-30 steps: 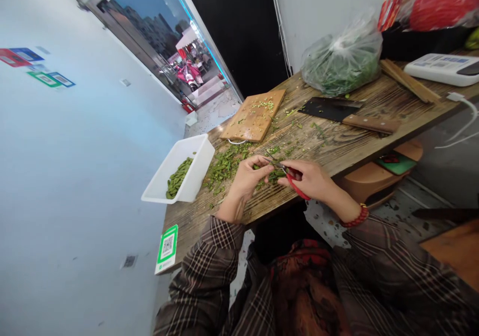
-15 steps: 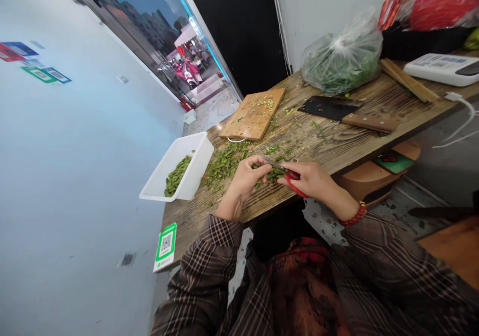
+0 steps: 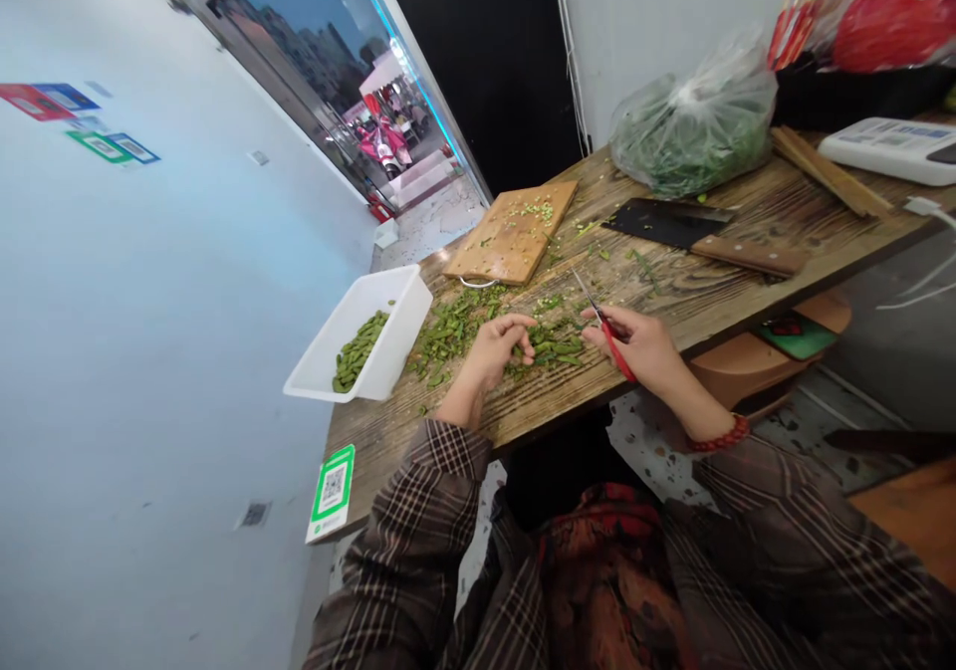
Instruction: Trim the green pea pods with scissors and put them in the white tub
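Note:
Red-handled scissors [image 3: 613,343] are held in my right hand [image 3: 643,347], their blades pointing up and away over the table. My left hand [image 3: 493,353] hovers at the pile of green pods [image 3: 549,343], its fingers curled together; whatever they hold is too small to make out. More pods and trimmings [image 3: 455,332] spread to the left of it. Further left, a white plastic tub [image 3: 399,336] holds green pods [image 3: 358,351]. Behind my hands lies a wooden cutting board [image 3: 508,237] with small green bits on it.
A cleaver [image 3: 672,224] lies on the wooden table [image 3: 717,287] to the right. Behind it stand a plastic bag of greens [image 3: 691,132], wooden sticks [image 3: 829,172] and a white device [image 3: 892,147]. A QR-code card [image 3: 333,491] is at the left corner.
My right hand has moved right with the scissors, away from my left hand. The blades now point more upward. The whole view has shifted slightly.

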`<action>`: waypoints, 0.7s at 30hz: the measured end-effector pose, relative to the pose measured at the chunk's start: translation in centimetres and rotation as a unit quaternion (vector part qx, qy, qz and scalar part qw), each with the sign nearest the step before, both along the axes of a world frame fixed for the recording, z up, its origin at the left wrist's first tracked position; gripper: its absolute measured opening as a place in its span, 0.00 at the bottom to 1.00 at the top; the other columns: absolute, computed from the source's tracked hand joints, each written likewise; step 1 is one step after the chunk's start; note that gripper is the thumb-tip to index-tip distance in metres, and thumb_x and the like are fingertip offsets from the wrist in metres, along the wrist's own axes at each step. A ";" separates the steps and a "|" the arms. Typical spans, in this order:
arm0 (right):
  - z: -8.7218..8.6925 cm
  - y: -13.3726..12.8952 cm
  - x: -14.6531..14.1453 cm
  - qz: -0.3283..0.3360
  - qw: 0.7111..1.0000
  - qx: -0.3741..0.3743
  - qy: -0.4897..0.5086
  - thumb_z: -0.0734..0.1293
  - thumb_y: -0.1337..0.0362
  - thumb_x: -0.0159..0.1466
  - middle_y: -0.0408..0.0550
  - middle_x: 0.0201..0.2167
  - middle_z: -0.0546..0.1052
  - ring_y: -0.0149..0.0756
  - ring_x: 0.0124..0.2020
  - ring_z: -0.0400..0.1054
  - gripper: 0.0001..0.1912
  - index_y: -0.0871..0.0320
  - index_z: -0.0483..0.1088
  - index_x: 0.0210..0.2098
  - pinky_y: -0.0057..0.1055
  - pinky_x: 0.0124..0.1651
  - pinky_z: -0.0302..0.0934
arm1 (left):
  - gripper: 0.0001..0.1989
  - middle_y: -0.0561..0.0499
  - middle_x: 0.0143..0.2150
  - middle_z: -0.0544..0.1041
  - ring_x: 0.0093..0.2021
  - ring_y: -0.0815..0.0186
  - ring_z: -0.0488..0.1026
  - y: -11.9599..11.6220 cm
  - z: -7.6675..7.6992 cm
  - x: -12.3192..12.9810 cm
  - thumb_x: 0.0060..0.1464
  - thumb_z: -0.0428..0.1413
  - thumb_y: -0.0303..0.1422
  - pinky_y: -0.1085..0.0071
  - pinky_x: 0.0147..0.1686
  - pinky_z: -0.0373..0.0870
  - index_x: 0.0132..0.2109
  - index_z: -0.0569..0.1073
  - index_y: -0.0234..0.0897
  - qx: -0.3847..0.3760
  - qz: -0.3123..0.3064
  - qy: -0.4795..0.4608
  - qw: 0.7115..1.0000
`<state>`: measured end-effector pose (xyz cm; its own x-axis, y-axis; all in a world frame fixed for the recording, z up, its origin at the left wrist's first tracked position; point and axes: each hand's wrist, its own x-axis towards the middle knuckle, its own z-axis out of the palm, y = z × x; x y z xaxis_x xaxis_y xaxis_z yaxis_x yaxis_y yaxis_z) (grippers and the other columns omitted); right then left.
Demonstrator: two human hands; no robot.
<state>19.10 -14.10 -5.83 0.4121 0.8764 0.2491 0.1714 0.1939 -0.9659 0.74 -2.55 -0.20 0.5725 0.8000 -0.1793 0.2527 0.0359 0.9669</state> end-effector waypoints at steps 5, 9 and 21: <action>0.1 0.0 -0.2 0.008 1.000 0.000 0.013 0.67 0.49 0.57 0.43 0.21 0.72 0.31 0.22 0.64 0.26 0.61 0.73 0.46 0.28 0.24 0.58 | 0.05 0.54 0.22 0.68 0.26 0.70 0.66 0.5 -0.8 0.5 0.50 0.55 0.28 0.73 0.30 0.63 0.32 0.77 0.35 0.297 -0.077 0.197 0.931; -0.1 0.0 -0.2 0.001 1.000 0.000 -0.001 0.68 0.49 0.57 0.45 0.25 0.74 0.33 0.25 0.67 0.25 0.61 0.73 0.46 0.28 0.26 0.60 | 0.07 0.51 0.27 0.71 0.29 0.65 0.67 0.4 -0.5 0.5 0.48 0.58 0.30 0.71 0.33 0.62 0.36 0.79 0.39 0.403 -0.105 0.301 0.858; -0.1 -0.2 -0.4 -0.012 0.999 -0.002 -0.053 0.68 0.51 0.58 0.48 0.32 0.78 0.36 0.30 0.71 0.22 0.59 0.74 0.46 0.30 0.32 0.64 | 0.03 0.53 0.27 0.69 0.29 0.70 0.66 0.0 -0.1 -0.3 0.44 0.60 0.27 0.74 0.32 0.62 0.28 0.73 0.35 0.329 -0.021 0.180 0.927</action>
